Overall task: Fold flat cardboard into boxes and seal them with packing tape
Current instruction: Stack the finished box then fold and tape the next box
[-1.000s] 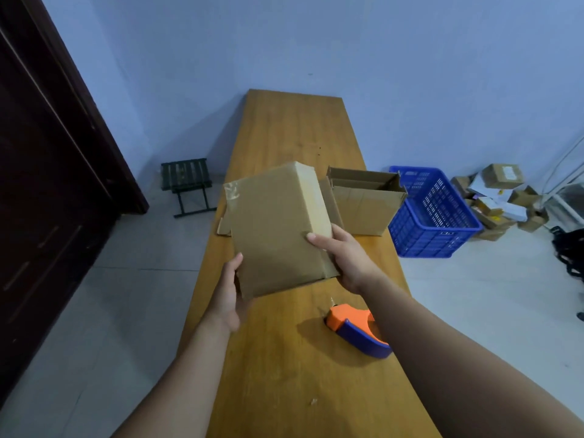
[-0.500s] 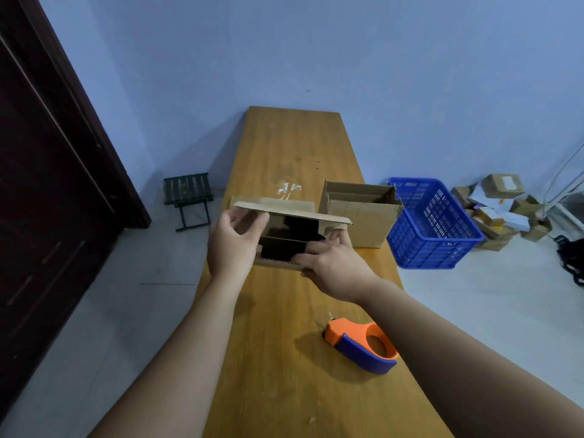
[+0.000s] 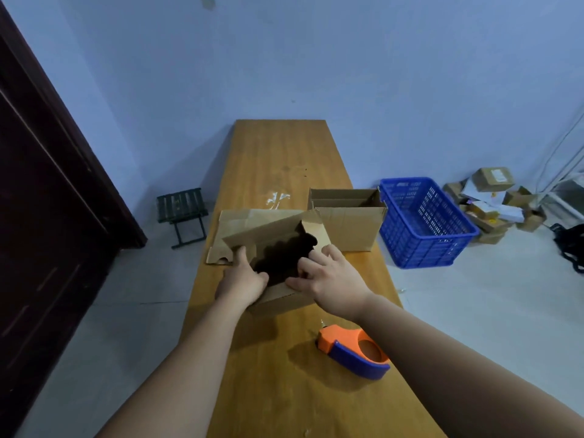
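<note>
Blue walls are seen behind a wooden table point(image 3: 278, 153). Fingers point(image 3: 317, 260) of the right hand point(image 3: 331, 281) and left hand point(image 3: 243, 282) are curled over the near rim of an open cardboard box point(image 3: 268, 235), gripped mid-table. A second box point(image 3: 350, 226) is placed just behind; a tape dispenser point(image 3: 354, 350) is laid nearer.

Single head-worn wide-angle view, forward and down along the table point(image 3: 278, 159)

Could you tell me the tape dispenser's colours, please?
Orange and blue plastic tape dispenser, best in the head view.
</note>
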Tool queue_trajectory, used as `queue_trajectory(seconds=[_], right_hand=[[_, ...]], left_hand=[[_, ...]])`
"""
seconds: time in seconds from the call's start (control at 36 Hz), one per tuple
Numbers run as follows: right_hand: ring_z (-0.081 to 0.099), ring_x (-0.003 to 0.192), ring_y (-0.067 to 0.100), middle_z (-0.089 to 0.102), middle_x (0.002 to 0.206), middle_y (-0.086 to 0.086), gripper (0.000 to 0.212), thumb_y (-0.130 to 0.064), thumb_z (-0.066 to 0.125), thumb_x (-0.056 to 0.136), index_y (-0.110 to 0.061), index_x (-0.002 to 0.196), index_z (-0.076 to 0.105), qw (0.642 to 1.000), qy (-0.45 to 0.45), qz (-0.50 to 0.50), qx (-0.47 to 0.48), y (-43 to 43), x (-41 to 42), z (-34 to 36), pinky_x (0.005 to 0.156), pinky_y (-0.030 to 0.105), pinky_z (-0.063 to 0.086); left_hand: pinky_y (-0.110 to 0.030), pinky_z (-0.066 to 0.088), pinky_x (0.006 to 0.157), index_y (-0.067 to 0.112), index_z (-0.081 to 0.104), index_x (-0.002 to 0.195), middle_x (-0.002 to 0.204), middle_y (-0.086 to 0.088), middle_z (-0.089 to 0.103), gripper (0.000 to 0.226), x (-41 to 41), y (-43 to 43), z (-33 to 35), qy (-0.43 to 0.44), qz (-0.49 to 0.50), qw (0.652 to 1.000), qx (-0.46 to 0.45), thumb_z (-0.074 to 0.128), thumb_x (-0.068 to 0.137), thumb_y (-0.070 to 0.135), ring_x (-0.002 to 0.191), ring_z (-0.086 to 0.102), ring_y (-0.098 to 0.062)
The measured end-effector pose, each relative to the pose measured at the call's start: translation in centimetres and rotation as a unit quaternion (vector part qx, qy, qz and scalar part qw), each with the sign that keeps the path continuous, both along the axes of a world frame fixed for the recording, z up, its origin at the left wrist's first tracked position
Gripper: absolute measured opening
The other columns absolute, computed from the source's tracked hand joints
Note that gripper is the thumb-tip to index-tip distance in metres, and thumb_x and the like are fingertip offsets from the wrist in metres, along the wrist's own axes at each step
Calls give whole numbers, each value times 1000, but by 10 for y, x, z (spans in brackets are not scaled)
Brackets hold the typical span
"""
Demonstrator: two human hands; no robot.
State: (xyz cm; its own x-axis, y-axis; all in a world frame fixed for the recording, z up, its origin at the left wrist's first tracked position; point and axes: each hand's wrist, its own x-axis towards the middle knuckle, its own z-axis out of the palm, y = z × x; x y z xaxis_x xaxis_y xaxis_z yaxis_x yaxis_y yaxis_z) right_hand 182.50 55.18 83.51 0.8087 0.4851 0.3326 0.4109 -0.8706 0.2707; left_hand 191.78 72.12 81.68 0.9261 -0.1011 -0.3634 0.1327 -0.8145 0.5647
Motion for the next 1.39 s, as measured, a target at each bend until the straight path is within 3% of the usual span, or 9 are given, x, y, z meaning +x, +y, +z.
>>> queue_trajectory(seconds=[0.17,0.33,0.47,0.56,0.75,0.83,1.03,1.19,1.39], right_hand=[[43,115,27,59,110,2,40,-16,76,72,-34,108,71,995,3,-98,-3,-23,-5,-9,93,48,24],[54,113,28,62,103,1,47,-13,79,70,-31,112,70,985,48,-166,13,-49,-14,-13,92,55,39],[44,124,26,59,112,1,33,-21,67,87,-33,117,68,959,83,-268,47,-71,-13,-21,101,54,25],[28,131,25,50,124,-1,25,-33,55,94,-35,116,68,938,95,-322,90,-89,-14,-31,103,49,14],[33,134,27,33,146,6,85,-84,10,74,-36,119,63,802,149,-471,336,-120,-12,-47,105,50,31],[47,125,29,41,143,13,70,-72,34,87,-26,139,45,718,171,-483,471,-134,-2,-53,92,39,45],[55,66,5,61,87,-2,51,-39,58,92,-19,138,45,663,205,-518,499,-167,18,-59,48,18,39],[51,67,15,57,75,6,21,-13,41,93,-7,84,59,667,176,-525,499,-187,44,-56,52,26,34],[58,80,26,61,85,13,26,-14,38,97,-4,89,60,634,138,-522,554,-203,66,-63,69,35,46]], left_hand=[[-24,36,41,30,-3,150,98,-8,51,83,-6,-18,-5,-72,27,997,-27,46,90,0,62,54,-18],[-20,37,48,29,21,149,142,-11,43,67,-2,-38,-13,-79,73,982,-152,36,94,-6,71,48,-8],[-12,33,57,30,26,147,150,-4,34,61,5,-65,-13,-86,72,972,-206,35,97,-2,121,45,-22],[-18,37,62,31,28,146,149,-4,35,60,10,-83,-15,-73,63,971,-217,34,97,-2,126,43,-26],[-36,49,86,30,34,144,143,-8,42,56,14,-113,-32,-52,70,967,-239,33,97,-2,121,47,-27],[-46,47,97,29,35,143,142,-8,42,54,16,-124,-41,-34,69,966,-245,34,97,0,122,46,-29],[-49,48,97,30,35,142,143,-9,42,52,28,-140,-61,30,88,956,-280,35,98,1,123,47,-31],[-46,48,98,34,31,144,149,-7,32,55,45,-148,-73,61,100,949,-292,35,99,2,126,43,-30],[-33,52,87,32,28,145,150,-8,30,51,68,-160,-77,72,82,949,-294,36,101,7,116,45,-22]])
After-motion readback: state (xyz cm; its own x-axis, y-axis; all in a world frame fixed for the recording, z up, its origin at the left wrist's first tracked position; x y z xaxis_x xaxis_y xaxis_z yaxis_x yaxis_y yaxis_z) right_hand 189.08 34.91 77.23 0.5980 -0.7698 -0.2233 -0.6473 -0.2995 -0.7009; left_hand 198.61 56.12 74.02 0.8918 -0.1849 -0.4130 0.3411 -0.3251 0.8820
